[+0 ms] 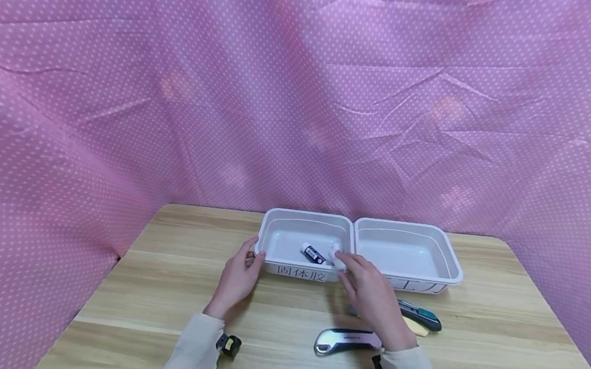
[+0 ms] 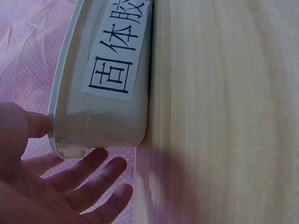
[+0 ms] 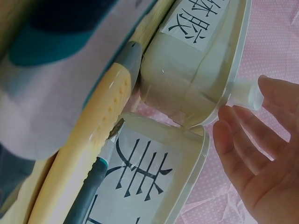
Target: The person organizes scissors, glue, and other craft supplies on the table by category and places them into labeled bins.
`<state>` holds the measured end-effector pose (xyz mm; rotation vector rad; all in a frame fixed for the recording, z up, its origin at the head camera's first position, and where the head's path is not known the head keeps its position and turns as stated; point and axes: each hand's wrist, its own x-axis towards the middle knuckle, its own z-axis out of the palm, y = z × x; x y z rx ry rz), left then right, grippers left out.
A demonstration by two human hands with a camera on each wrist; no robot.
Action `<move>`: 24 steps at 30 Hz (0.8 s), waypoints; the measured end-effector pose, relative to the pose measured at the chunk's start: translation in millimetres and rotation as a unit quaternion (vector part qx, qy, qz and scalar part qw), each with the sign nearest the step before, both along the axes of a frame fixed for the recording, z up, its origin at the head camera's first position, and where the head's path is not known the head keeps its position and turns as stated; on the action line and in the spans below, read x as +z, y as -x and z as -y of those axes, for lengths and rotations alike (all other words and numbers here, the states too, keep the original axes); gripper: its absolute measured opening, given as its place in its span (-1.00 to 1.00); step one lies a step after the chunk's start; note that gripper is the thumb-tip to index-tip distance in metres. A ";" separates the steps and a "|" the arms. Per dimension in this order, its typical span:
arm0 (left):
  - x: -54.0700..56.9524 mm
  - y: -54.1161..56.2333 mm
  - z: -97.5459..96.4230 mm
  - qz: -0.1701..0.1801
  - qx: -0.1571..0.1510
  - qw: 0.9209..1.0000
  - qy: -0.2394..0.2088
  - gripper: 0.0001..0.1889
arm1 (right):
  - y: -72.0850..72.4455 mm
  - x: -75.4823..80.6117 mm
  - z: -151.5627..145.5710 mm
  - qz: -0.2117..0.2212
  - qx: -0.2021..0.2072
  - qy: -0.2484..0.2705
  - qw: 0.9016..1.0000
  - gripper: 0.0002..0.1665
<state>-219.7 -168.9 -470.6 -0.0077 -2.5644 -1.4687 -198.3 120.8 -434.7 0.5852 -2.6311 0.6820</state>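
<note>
My left hand [image 1: 238, 278] grips the left front corner of a white plastic bin [image 1: 307, 214], thumb at the rim and the other fingers around the end wall. Inside that bin lies a glue stick with a dark label [image 1: 313, 254]. At the bin's right front corner, my right hand [image 1: 372, 291] pinches a white glue stick [image 3: 246, 94] with its fingertips, the tube overlapping the rim. Below the right hand, a grey-and-black utility knife [image 1: 347, 338] rests on the table, partly covered by the wrist.
A second white bin [image 1: 403, 224] with a paper label adjoins the first on the right. In front of it lie a teal-and-black utility knife [image 1: 423, 317] and a yellow-handled knife [image 1: 416, 327]. A pink dotted curtain [image 1: 311, 121] hangs behind the wooden table [image 1: 142, 306].
</note>
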 end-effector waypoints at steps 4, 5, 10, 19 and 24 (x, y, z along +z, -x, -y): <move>-0.1 -0.2 0.0 0.000 0.001 1.000 0.001 -0.41 | -0.2 -0.2 0.5 0.009 -0.002 0.003 1.000 -0.48; 0.1 -0.2 0.0 0.001 0.002 1.000 0.001 -0.41 | -0.3 -0.3 0.8 0.012 -0.003 0.004 1.000 -0.47; -0.7 0.0 0.1 0.002 0.003 1.000 0.000 -0.42 | -0.9 -1.3 1.4 0.020 -0.006 0.008 1.000 -0.46; -1.4 -0.3 0.1 0.001 0.001 1.000 0.002 -0.42 | -1.6 -1.5 0.6 0.024 -0.004 0.010 1.000 -0.44; -2.0 -0.5 0.1 0.000 -0.003 1.000 0.002 -0.42 | -1.5 -2.3 0.5 0.034 -0.006 0.006 0.999 -0.45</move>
